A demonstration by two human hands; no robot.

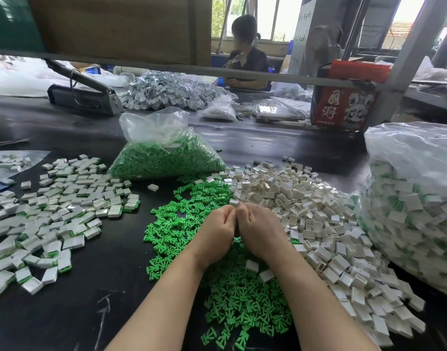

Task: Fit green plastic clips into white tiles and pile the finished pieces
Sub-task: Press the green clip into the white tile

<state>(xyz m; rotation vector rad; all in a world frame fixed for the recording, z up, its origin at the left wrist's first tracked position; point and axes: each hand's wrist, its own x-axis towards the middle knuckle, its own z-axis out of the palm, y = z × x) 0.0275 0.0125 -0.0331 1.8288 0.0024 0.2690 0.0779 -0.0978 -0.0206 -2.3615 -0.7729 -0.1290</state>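
Head view, looking down at a black table [73,312]. Both hands together in the middle of the frame, knuckles touching, fingers curled in. Left hand [215,230] and right hand [259,230] pinching one white tile [234,201] between the fingertips at the top. Can't tell if a green clip sits in that tile. Under the hands and wrists, a loose heap of green clips [232,295], running down to the lower middle of the frame. Just right of the hands, a big heap of empty white tiles [318,224]. At left, well apart from the hands, a spread pile of finished pieces [65,211], white with green showing at the edges. Above the hands, a clear bag of green clips [164,153], open at the top. At the far right edge, a big clear bag full of finished pieces [414,211]. At upper right, a red box [343,107]. At the top middle, another person [247,59] sitting behind the table.
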